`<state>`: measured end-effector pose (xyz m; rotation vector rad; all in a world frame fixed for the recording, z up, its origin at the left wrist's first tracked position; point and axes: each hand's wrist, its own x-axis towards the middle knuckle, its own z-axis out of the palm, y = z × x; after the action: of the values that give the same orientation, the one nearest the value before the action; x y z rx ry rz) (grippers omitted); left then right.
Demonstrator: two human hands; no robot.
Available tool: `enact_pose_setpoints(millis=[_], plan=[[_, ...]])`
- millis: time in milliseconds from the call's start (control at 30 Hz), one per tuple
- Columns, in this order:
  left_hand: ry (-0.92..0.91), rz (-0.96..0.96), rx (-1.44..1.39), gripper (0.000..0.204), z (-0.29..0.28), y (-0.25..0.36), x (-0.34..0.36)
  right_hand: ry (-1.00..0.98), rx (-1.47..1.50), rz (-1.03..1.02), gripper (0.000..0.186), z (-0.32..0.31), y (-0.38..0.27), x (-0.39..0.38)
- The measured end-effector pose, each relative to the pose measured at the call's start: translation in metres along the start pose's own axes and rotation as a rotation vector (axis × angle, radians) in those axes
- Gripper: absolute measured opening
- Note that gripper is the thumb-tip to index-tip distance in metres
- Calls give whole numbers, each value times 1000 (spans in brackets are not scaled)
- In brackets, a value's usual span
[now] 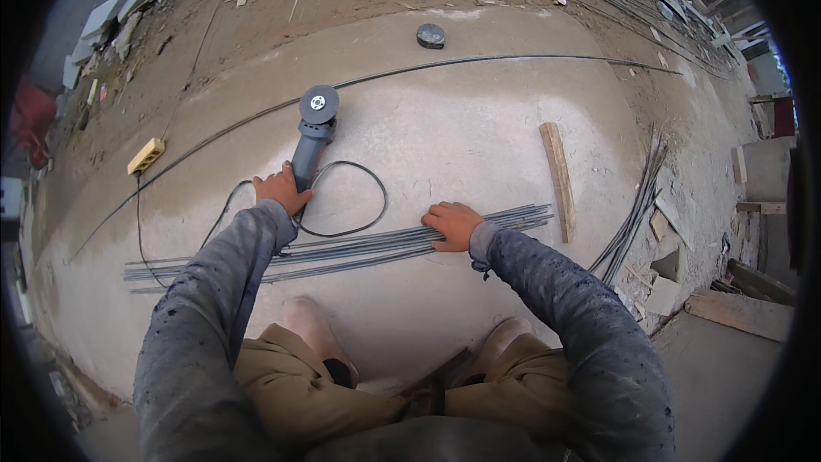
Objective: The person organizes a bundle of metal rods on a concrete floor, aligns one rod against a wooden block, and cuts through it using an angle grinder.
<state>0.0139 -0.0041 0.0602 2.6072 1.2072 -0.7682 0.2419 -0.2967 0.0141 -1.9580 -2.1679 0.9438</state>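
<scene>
Grey metal rods (359,248) lie in a loose bundle on a pale concrete floor (505,145), and through the head camera I see the right hand (453,224) draped over them near their right end. Its fingers bend across the top; I cannot tell how firmly they close, since the underside is hidden.

The left hand (284,190) is at the rear end of a grey grinder (308,150), fingers and thumb against its body; I cannot tell whether they wrap fully around. The grinder points away from that hand, its round disc (318,103) at the far end, facing up. A black cord (385,197) loops on the floor between the two hands.

Left of the left hand and slightly beyond it, I see a yellow power strip (146,156). One long thin rod (479,60) curves across the floor beyond both hands, and farther out sits a dark round object (431,36). Right of the right hand lies a wooden strip (559,181), just past the bundle's end; farther right is a second bunch of thin rods (629,205).
</scene>
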Motion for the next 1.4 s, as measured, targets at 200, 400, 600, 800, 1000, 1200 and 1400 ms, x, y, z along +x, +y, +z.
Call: enact_pose_setpoints(millis=[200, 400, 600, 800, 1000, 1200, 1400], plan=[[80, 75, -108, 103, 11, -4, 9, 39, 14, -24, 44, 2, 4, -3], [63, 100, -105, 108, 14, -8, 8, 40, 25, -22, 44, 4, 3, -2], [31, 85, -105, 109, 7, -6, 5, 35, 27, -19, 43, 2, 1, 0], [90, 120, -104, 104, 14, -8, 10, 56, 2, -24, 41, 6, 3, -3], [162, 195, -277, 59, -1, -32, 23, 127, -2, -19, 39, 5, 4, -3], [334, 226, -254, 48, -11, -59, 46, 320, -116, 44, 43, -8, 13, 8], [345, 211, -149, 37, -4, -69, 68, 386, -130, 213, 45, -12, 40, 6]])
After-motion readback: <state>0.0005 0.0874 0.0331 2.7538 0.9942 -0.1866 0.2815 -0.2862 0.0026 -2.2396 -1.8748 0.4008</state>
